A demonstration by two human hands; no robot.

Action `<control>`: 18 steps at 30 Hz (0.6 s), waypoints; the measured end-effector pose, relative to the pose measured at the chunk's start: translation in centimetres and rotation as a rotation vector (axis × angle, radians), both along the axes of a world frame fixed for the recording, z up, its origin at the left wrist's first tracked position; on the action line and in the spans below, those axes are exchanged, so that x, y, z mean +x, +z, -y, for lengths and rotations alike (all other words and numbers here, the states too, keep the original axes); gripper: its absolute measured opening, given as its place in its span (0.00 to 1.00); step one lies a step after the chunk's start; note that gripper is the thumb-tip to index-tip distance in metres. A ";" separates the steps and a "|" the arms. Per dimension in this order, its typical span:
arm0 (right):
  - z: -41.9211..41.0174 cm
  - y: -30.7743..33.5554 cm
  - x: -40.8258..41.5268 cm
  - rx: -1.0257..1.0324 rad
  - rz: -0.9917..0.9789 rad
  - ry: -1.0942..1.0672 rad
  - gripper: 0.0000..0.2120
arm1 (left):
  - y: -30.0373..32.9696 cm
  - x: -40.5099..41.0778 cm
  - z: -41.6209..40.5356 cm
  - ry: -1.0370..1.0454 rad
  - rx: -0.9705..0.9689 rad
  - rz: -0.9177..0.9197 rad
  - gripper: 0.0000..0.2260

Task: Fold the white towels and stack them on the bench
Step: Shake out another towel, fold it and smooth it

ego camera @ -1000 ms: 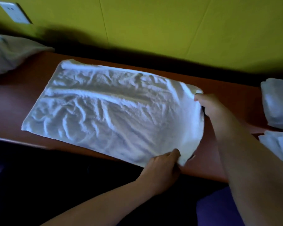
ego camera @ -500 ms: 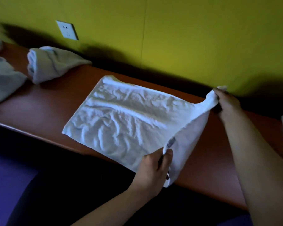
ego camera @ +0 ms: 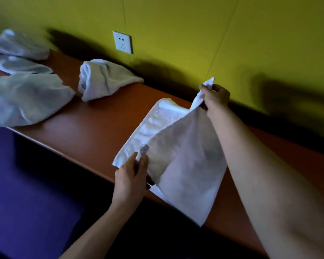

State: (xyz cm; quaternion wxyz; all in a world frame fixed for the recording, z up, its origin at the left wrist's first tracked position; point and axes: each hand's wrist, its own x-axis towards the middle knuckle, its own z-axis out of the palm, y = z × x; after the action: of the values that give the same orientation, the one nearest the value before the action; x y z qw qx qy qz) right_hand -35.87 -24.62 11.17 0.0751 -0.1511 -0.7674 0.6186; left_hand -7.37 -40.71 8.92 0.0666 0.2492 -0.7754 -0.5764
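A white towel (ego camera: 185,156) lies on the reddish-brown bench (ego camera: 94,131), its right half lifted and folded leftward over the left half. My right hand (ego camera: 214,99) pinches the far corner, raised above the bench near the wall. My left hand (ego camera: 132,176) pinches the near corner with its small tag at the bench's front edge. A narrow strip of the lower layer shows along the left side.
Crumpled white towels sit further left on the bench: one rolled heap (ego camera: 103,79), a flatter one (ego camera: 28,98), and more at the far left (ego camera: 17,47). A wall socket (ego camera: 122,42) is on the yellow-green wall. Purple floor (ego camera: 26,184) lies below the front edge.
Both hands have carried the towel's right edge up and leftward, so it now covers most of the left half. The view has swung left, showing more towels.
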 end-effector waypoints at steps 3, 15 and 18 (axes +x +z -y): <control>3.8 -1.7 -1.0 -0.023 0.071 0.100 0.10 | -1.8 -0.5 3.1 0.070 -0.101 0.087 0.12; -3.4 -9.6 16.6 0.531 -0.092 0.200 0.09 | -7.1 -1.9 8.1 0.001 -0.595 0.350 0.14; -5.8 -10.4 23.7 0.714 -0.298 0.291 0.09 | -7.2 -3.1 8.0 -0.075 -0.709 0.295 0.25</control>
State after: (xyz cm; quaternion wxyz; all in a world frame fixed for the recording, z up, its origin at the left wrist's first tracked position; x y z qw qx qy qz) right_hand -12.19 -18.78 0.77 0.1450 0.0858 -0.9279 0.3326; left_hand -10.44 -48.75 1.72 0.0153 0.2624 -0.9364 -0.2326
